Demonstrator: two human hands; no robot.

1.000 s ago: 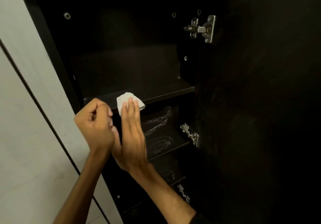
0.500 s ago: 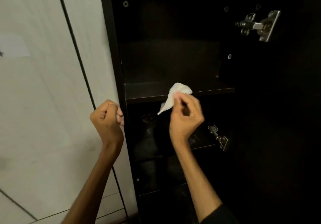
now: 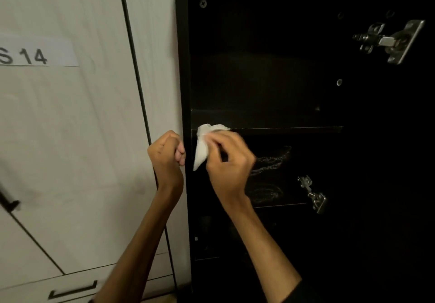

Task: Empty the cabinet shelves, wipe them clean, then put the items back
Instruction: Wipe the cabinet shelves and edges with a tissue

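Dark smooth shelf (image 3: pixel 282 129); right hand (image 3: pixel 229 161) pinches crumpled tissue (image 3: pixel 203 144)

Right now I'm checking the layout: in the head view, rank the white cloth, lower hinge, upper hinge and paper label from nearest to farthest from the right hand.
1. White cloth, pinched in the right hand at the shelf edge.
2. Lower hinge, right and slightly below.
3. Upper hinge and paper label, upper right and upper left: too close to call.
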